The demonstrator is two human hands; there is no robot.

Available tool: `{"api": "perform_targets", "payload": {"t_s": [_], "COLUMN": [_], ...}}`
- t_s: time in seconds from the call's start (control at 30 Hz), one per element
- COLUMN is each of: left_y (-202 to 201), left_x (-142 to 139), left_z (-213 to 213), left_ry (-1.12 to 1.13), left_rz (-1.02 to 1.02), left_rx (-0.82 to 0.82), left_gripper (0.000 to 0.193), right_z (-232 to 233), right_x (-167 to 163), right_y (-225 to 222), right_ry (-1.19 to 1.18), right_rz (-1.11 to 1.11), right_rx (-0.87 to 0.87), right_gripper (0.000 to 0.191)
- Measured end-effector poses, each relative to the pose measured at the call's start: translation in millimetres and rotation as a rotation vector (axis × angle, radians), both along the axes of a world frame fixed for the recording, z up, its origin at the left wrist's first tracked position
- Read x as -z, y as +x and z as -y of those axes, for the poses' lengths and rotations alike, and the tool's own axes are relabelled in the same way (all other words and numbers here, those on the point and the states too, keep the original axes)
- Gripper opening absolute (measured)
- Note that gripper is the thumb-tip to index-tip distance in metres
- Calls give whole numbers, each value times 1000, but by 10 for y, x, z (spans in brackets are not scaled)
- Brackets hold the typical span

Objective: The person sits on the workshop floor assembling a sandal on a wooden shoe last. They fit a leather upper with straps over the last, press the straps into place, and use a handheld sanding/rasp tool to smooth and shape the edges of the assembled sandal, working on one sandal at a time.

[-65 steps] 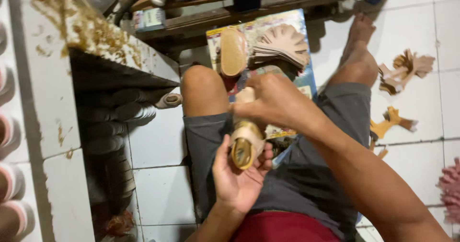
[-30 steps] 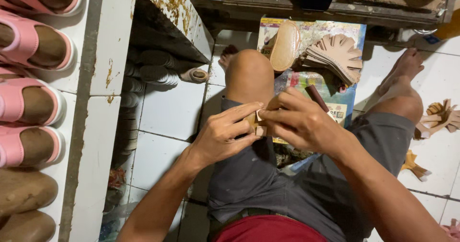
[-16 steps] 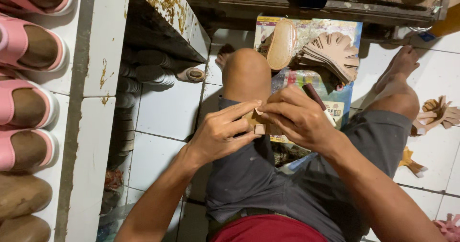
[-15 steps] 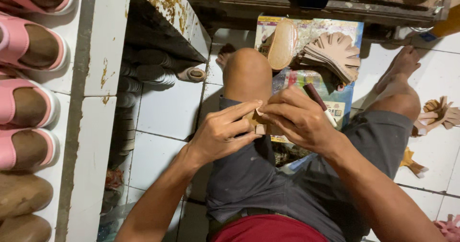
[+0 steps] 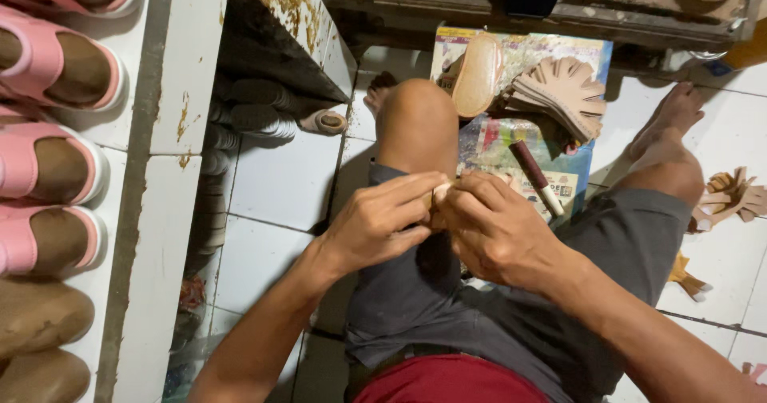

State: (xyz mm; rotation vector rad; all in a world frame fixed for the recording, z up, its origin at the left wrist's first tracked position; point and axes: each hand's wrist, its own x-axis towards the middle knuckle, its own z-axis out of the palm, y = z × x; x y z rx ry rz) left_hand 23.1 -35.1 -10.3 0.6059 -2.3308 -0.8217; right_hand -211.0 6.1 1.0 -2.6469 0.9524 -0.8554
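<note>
Over tiled floor, hands pinched together

Seated with knees apart, the person brings both forearms in from the lower edge to meet over the lap. The left hand and right hand press knuckle to knuckle — fingers curled inward, thumbs tucked toward the middle — both wrists bent slightly downward.

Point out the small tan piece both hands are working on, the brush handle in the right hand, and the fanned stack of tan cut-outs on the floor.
tan piece (image 5: 440,198): head view, exposed top edge between the fingertips.
brush handle (image 5: 534,173): head view, mid-shaft.
fanned stack (image 5: 562,91): head view, centre of top cut-out.
</note>
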Motion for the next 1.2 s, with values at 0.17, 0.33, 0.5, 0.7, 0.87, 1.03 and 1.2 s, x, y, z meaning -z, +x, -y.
{"api": "perform_targets", "payload": {"t_s": [0.17,0.33,0.5,0.7,0.87,1.03,1.2], "left_y": [26,-214,-706,-599,-574,-651,-627], "left_x": [26,77,64,106,201,183,163], "left_z": [-111,-227,-556,-535,-355,-426,-435], "left_ry": [-78,-250,-108,679,1193,1222,1197], "left_rz": [-65,-250,-349,-629,-714,-732,-673], "left_rx": [-25,-346,-575,-277,4,91,103], "left_gripper": [39,66,85,88,77,79,82], "right_z": [-33,-191,-536,-657,-717,-764,-778], "right_x": [47,266,469,495,385,291,289], "right_y": [-279,6,351,73,-66,-104,-127], "right_ry": [535,603,1054,1192,1207,1215,1249], "right_rz": [517,984,1323,1381,1185,1162,1223], "right_rx": [321,626,242,286,242,243,242], "right_gripper": [37,52,74,83,83,85,84]}}
